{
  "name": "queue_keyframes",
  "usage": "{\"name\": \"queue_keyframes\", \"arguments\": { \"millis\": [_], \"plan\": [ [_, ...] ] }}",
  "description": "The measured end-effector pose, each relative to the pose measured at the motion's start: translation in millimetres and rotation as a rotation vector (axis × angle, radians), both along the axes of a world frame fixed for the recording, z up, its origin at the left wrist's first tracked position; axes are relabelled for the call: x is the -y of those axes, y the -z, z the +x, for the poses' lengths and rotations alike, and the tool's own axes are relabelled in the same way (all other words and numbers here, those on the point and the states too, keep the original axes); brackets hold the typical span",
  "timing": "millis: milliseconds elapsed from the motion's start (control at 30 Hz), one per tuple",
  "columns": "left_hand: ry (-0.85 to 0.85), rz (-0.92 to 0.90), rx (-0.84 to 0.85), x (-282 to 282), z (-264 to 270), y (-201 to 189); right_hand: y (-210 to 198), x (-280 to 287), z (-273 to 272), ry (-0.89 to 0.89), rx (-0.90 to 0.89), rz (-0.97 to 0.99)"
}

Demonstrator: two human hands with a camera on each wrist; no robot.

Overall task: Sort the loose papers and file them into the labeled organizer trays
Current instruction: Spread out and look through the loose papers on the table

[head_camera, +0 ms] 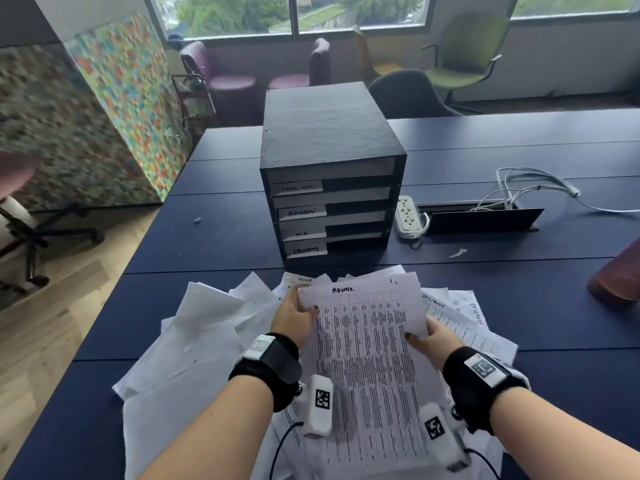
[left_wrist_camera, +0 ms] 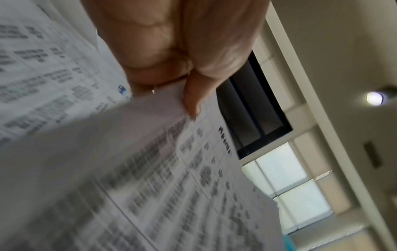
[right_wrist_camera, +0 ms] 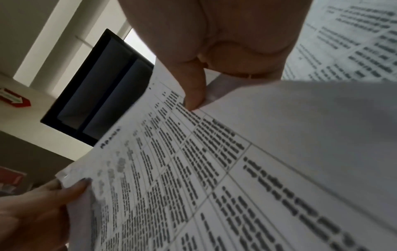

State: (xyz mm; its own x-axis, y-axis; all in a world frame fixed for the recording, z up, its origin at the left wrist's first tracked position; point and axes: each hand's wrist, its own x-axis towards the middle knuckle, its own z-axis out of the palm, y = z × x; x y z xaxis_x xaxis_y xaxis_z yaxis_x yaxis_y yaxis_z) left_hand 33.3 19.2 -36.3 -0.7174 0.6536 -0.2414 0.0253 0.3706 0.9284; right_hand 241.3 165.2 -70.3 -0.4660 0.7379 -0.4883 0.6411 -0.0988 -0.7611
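Note:
A thin stack of printed sheets headed ADMIN [head_camera: 363, 344] is held up over the heap of loose papers [head_camera: 194, 344]. My left hand [head_camera: 294, 318] pinches its left edge, thumb on top [left_wrist_camera: 191, 100]. My right hand [head_camera: 433, 337] pinches the right edge, thumb on the page [right_wrist_camera: 193, 91]. The ADMIN sheets [right_wrist_camera: 193, 169] fill both wrist views [left_wrist_camera: 171, 186]. Straight ahead stands the black organizer [head_camera: 329, 174] with four labelled trays; the second label reads ADMIN [head_camera: 302, 212]. Other sheets in the heap are marked SECURITY [head_camera: 433, 301].
A white power strip [head_camera: 408, 216] and a cable box with white cords [head_camera: 485, 216] lie right of the organizer. A brown object [head_camera: 620, 275] sits at the right table edge. Chairs [head_camera: 467, 53] stand beyond the dark blue table [head_camera: 207, 244].

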Motion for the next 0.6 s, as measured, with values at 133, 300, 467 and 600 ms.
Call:
{"name": "queue_keyframes", "arguments": {
  "millis": [133, 300, 467, 600],
  "plan": [
    [-0.023, -0.414, -0.301, 11, -14, 24, 9, -13, 17, 0.079, 0.075, 0.011],
    [-0.228, -0.801, -0.398, 49, -26, 33, 15, -34, 39, 0.176, 0.141, 0.022],
    [-0.531, -0.582, -0.113, 65, -35, 42, 41, -50, 50, 0.126, 0.125, -0.08],
    [-0.595, -0.363, 0.103, 56, -32, 40, 38, -49, 48, 0.117, 0.097, -0.081]
  ]
}}
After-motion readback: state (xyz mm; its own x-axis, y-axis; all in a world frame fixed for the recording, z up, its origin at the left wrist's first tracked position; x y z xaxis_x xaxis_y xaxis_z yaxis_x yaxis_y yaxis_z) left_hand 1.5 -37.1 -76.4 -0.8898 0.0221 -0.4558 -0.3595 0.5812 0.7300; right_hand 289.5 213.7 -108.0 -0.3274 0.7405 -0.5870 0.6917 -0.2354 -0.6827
